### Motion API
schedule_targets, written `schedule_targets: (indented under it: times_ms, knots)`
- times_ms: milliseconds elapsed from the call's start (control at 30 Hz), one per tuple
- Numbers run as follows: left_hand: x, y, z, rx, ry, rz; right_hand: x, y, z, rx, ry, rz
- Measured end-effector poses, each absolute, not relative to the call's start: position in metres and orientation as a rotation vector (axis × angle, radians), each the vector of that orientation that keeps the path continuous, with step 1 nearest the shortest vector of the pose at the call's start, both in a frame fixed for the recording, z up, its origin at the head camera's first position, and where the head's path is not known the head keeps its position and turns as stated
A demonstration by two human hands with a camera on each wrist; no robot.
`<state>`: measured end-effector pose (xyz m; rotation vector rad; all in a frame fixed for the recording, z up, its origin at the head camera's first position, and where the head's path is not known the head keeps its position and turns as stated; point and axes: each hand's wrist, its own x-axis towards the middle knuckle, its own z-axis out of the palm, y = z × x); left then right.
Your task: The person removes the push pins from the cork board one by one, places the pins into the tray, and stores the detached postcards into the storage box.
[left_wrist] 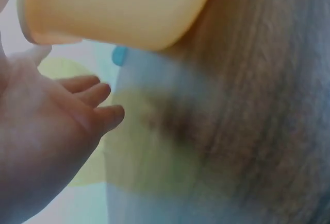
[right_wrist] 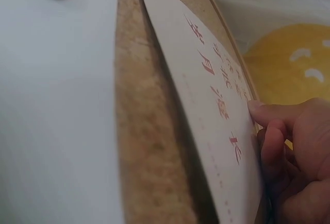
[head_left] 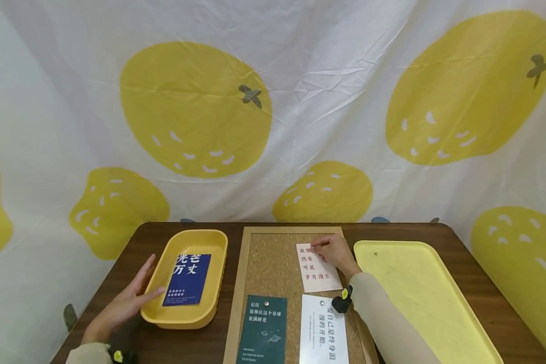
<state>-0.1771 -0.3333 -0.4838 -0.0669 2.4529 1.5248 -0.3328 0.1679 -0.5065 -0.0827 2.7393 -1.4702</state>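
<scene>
A pale pink card (head_left: 316, 275) with red writing lies on the upper right of the framed cork board (head_left: 273, 258). At its top edge my right hand (head_left: 334, 250) pinches with the fingertips; whether a pin is under them is hidden. In the right wrist view the card's near edge stands slightly off the cork. My left hand (head_left: 127, 298) is at the left side of a yellow plastic basket (head_left: 216, 283), fingers spread and thumb over the rim. Inside the basket is a blue card (head_left: 188, 283) with white writing.
A green card (head_left: 263, 328) and a white card (head_left: 316, 333) hang lower on the board, each with a silver pin at the top. To the right is a pale yellow tray (head_left: 418, 288). A lemon-print curtain (head_left: 291, 111) hangs behind the dark wooden table (head_left: 159, 232).
</scene>
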Motion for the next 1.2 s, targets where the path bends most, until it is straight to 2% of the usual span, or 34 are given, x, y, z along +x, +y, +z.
schedule_targets:
  times_ms: [333, 900, 1200]
  knots:
    - [-0.177, -0.308, -0.456, -0.012, 2.723, 1.264, -0.334, 0.167, -0.506, -0.067, 2.746, -1.46]
    - [-0.174, -0.251, -0.427, 0.297, 2.94, 1.124, -0.335, 0.167, -0.508, -0.091, 2.782, -1.445]
    - [-0.175, -0.21, -0.418, 0.601, 2.955, 1.116, -0.334, 0.167, -0.508, -0.083, 2.802, -1.447]
